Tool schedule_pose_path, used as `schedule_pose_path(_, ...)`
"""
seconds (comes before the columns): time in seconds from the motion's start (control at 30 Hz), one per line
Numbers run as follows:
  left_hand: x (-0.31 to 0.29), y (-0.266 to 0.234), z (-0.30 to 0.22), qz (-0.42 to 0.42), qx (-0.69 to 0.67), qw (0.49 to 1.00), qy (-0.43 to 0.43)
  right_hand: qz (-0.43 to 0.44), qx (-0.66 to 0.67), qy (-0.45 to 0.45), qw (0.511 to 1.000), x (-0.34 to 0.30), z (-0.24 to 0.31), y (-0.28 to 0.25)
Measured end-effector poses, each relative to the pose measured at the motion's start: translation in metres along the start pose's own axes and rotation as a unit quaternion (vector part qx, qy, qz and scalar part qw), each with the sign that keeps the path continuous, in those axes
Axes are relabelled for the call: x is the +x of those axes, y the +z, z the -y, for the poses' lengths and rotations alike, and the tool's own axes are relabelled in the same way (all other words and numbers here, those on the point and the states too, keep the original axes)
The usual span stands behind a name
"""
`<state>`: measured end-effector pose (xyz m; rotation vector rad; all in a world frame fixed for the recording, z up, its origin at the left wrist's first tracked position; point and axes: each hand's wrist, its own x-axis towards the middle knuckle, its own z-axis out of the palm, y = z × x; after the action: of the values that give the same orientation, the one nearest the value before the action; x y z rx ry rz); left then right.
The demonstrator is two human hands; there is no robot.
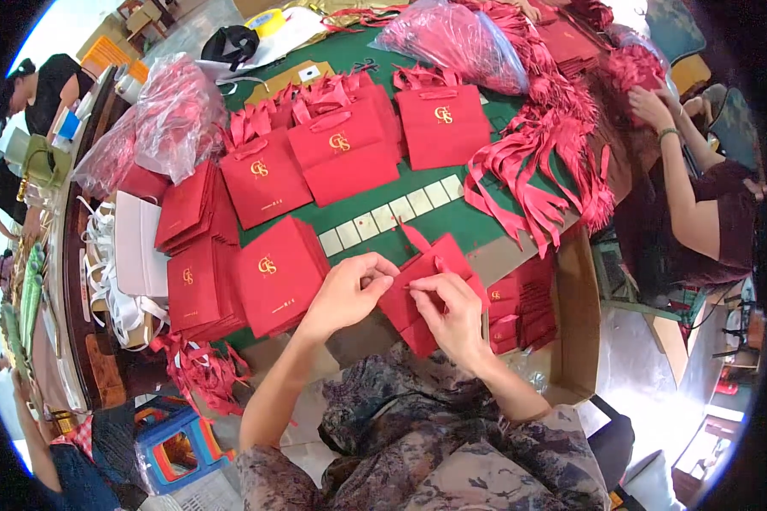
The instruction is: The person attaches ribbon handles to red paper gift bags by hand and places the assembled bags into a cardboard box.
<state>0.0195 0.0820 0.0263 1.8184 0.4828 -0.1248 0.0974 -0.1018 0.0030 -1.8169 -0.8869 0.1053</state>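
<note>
Close in front of me a red paper bag [454,254] lies tilted near the edge of the green tabletop, a red ribbon [414,238] sticking up from it. My left hand [355,292] is at the bag's left edge, its fingers curled and thumb and fingertips together. Over the bag's front, my right hand [453,313] makes a pinch. What is between the fingertips of either hand is too small to make out. To the left of my left hand is a stack of flat red bags [277,274] with gold print.
Several red bags [343,145] with ribbon handles stand farther back. Pale cards [385,217] form a row across the green tabletop [439,223]. Loose red ribbons [562,162] heap at the right. Below them stands a cardboard box [578,315] holding red bags. A co-worker's arm [686,192] is at far right.
</note>
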Motion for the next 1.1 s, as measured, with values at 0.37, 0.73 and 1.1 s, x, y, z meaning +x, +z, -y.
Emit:
schedule_pose_path(0.37,-0.004,0.000,-0.010,0.017,-0.028,0.999,-0.042,0.004,0.004,0.014,1.000,0.004,0.005,-0.004)
schedule_pose_path(0.73,-0.003,0.012,-0.003,-0.039,0.013,0.998,0.043,0.046,-0.117,-0.096,0.987,0.013,0.005,-0.005)
schedule_pose_path(1.1,-0.007,0.032,0.003,-0.163,0.104,0.970,0.146,0.072,-0.013,0.051,0.996,0.011,-0.002,0.002)
